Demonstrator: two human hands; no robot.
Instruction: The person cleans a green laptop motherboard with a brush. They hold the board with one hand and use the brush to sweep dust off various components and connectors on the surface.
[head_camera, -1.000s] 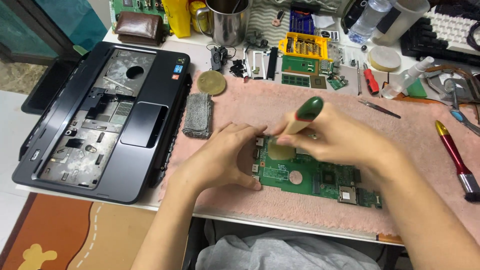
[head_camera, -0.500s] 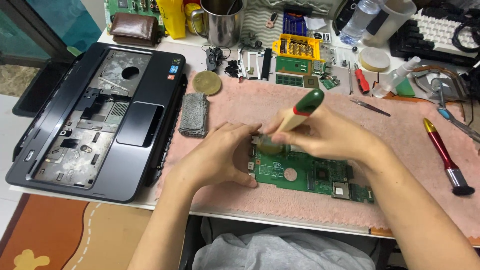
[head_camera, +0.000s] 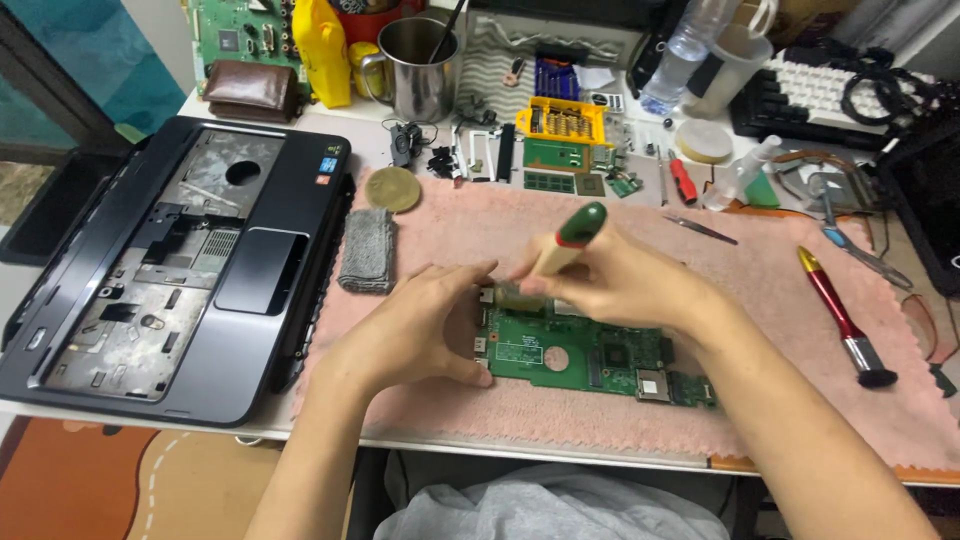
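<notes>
A green laptop circuit board (head_camera: 590, 362) lies flat on a pink towel (head_camera: 780, 330). My left hand (head_camera: 410, 335) rests on the board's left end, fingers curled over its edge. My right hand (head_camera: 620, 280) grips a brush with a pale wooden handle and green tip (head_camera: 572, 236). Its bristles touch the board's upper left part, between my two hands.
A black laptop base shell (head_camera: 180, 270) lies to the left. A folded grey cloth (head_camera: 368, 250) and a round brass disc (head_camera: 393, 189) sit on the towel. A red-handled brush (head_camera: 838, 315) lies at the right. A metal mug (head_camera: 418, 68), yellow bit case (head_camera: 565, 122), tweezers (head_camera: 700, 229) and a keyboard (head_camera: 815, 95) crowd the back.
The brush and my right hand have shifted slightly left over the board's upper left part. My left hand stays on the board's left end.
</notes>
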